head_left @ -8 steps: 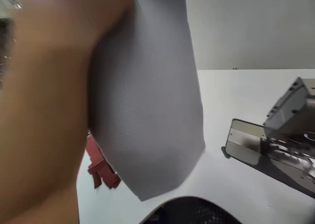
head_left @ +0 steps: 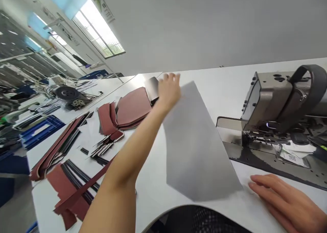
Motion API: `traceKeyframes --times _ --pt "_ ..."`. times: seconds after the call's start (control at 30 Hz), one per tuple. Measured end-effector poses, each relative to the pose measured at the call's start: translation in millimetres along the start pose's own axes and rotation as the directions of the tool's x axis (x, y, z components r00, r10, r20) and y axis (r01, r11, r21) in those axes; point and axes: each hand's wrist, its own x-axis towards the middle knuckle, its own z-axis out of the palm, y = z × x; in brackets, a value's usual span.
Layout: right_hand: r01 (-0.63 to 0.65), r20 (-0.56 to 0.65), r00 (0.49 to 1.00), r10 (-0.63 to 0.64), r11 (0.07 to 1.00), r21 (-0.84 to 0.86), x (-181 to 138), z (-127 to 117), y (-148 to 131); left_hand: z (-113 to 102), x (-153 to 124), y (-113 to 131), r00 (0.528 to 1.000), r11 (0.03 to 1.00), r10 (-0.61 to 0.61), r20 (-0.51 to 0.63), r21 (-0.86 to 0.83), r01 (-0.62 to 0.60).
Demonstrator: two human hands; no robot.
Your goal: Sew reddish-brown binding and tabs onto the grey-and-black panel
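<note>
A grey sheet of thin material (head_left: 196,147) lies on the white table in front of me, its near edge close to my body. My left hand (head_left: 168,89) is stretched out over its far left corner. Motion blurs the fingers, and I cannot tell whether they grip the sheet. To the right, my right hand (head_left: 288,199) rests low over the tabletop, fingers stretched out and holding nothing. It is just beside the sheet's near right corner. A sewing machine (head_left: 270,100) stands beyond that hand, with the sheet's right edge against its bed.
Left of the sheet lie a stack of reddish-brown panels (head_left: 134,106), long reddish-brown strips (head_left: 58,141) and more cut pieces (head_left: 71,188). A blue crate (head_left: 42,130) stands past the table's left edge. A grey wall (head_left: 204,28) rises behind the table.
The grey sheet was raised close to my face with my left arm beside it; now it is down on the table. My left hand has moved far forward, and my right hand has come into view.
</note>
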Motion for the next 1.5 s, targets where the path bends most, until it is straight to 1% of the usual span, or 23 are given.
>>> traceKeyframes --times 0.03,0.07,0.1,0.13,0.17,0.2,0.23,0.27,0.3,0.33,0.37,0.4,0.47,0.5,0.53,0.6,0.67,0.73,0.87,1.03,1.2,1.37,1.5 --pt "0.044 0.042 0.998 -0.043 0.999 -0.018 4 1 0 16 -23 16 0.993 0.995 0.059 0.097 -0.082 -0.051" --pt "0.083 0.073 0.994 -0.081 0.996 -0.029 9 2 0 28 -51 31 0.965 0.972 0.173 0.198 -0.193 -0.134" --pt "0.106 0.092 0.990 -0.103 0.994 -0.029 14 1 1 36 -83 45 0.914 0.920 0.313 0.257 -0.322 -0.225" --pt "0.108 0.093 0.990 -0.106 0.994 -0.017 19 -1 2 42 -116 58 0.841 0.844 0.459 0.287 -0.436 -0.312" --pt "0.106 0.097 0.990 -0.106 0.994 0.002 25 -3 4 47 -146 70 0.790 0.786 0.539 0.291 -0.511 -0.348" --pt "0.106 0.103 0.989 -0.107 0.994 0.024 31 -5 5 51 -172 80 0.780 0.764 0.555 0.289 -0.547 -0.341" --pt "0.112 0.109 0.987 -0.116 0.993 0.045 37 -6 7 55 -191 88 0.785 0.764 0.546 0.293 -0.559 -0.322" --pt "0.125 0.109 0.985 -0.131 0.990 0.063 43 -7 9 59 -201 95 0.790 0.762 0.540 0.292 -0.569 -0.311" --pt "0.135 0.106 0.984 -0.142 0.988 0.073 48 -7 11 64 -203 100 0.789 0.754 0.545 0.282 -0.578 -0.314" --pt "0.136 0.098 0.985 -0.142 0.988 0.074 51 -7 12 70 -198 104 0.776 0.732 0.572 0.264 -0.592 -0.338" --pt "0.126 0.088 0.987 -0.132 0.990 0.068 54 -6 14 76 -188 107 0.748 0.691 0.622 0.231 -0.612 -0.385" --pt "0.105 0.080 0.991 -0.109 0.993 0.056 55 -5 16 82 -173 109 0.705 0.633 0.684 0.188 -0.634 -0.444" --pt "0.057 0.069 0.996 -0.059 0.998 0.028 55 -3 19 94 -140 112 0.593 0.495 0.800 0.093 -0.662 -0.563" --pt "0.042 0.063 0.997 -0.043 0.999 0.020 55 -2 21 99 -125 113 0.537 0.430 0.842 0.052 -0.665 -0.610" --pt "0.031 0.056 0.998 -0.032 0.999 0.016 54 -2 22 103 -113 114 0.491 0.377 0.871 0.017 -0.663 -0.647" --pt "0.017 0.039 0.999 -0.018 1.000 0.021 52 -1 23 107 -97 117 0.421 0.304 0.907 -0.025 -0.654 -0.693" --pt "0.006 0.026 1.000 -0.007 0.999 0.041 52 -1 23 110 -90 119 0.383 0.266 0.923 -0.044 -0.648 -0.714" --pt "-0.009 0.022 1.000 0.008 0.998 0.059 52 0 23 111 -89 120 0.376 0.258 0.925 -0.049 -0.646 -0.719" --pt "-0.035 0.013 0.999 0.034 0.998 0.046 53 3 25 114 -88 120 0.398 0.261 0.915 -0.066 -0.657 -0.707" --pt "-0.024 0.012 1.000 0.024 0.999 0.041 54 3 25 116 -82 120 0.377 0.232 0.924 -0.065 -0.688 -0.687" --pt "-0.047 0.025 0.999 0.045 0.998 0.051 52 4 24 116 -80 121 0.367 0.240 0.930 -0.034 -0.699 -0.673" --pt "-0.024 0.040 0.999 0.023 0.999 0.038 53 2 25 116 -78 120 0.377 0.235 0.925 -0.046 -0.709 -0.664" --pt "-0.033 0.049 0.998 0.030 0.998 0.055 52 0 28 115 -76 121 0.389 0.223 0.919 -0.066 -0.726 -0.651"
